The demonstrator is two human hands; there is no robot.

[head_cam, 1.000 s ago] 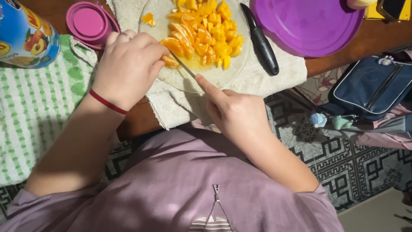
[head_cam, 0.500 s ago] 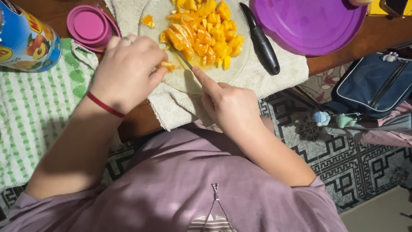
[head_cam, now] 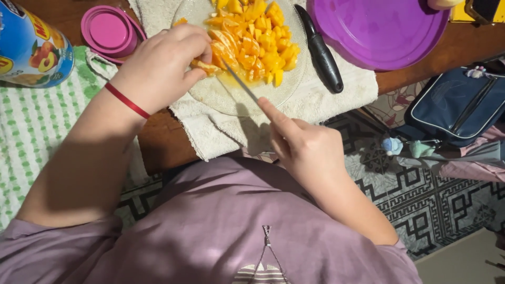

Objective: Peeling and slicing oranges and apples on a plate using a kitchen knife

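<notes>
A clear glass plate (head_cam: 210,93) rests on a white towel (head_cam: 221,131) and holds several orange fruit pieces (head_cam: 258,37). My left hand (head_cam: 160,66) pinches a fruit slice (head_cam: 206,67) at the plate's left side. My right hand (head_cam: 307,147) grips a thin knife (head_cam: 239,81), index finger stretched along it, with the blade tip set against the slice that the left hand holds. A red band sits on my left wrist.
A black-handled knife (head_cam: 322,52) lies right of the plate. A purple plate (head_cam: 379,31) sits at the back right, a pink lid (head_cam: 109,30) and a printed can (head_cam: 31,47) at the left on a green checked cloth (head_cam: 31,131). A blue bag (head_cam: 457,105) lies on the patterned floor.
The view has shifted, so the plate sits lower in frame. My right hand has drawn the knife slightly toward me through the slice; the left hand keeps holding the fruit.
</notes>
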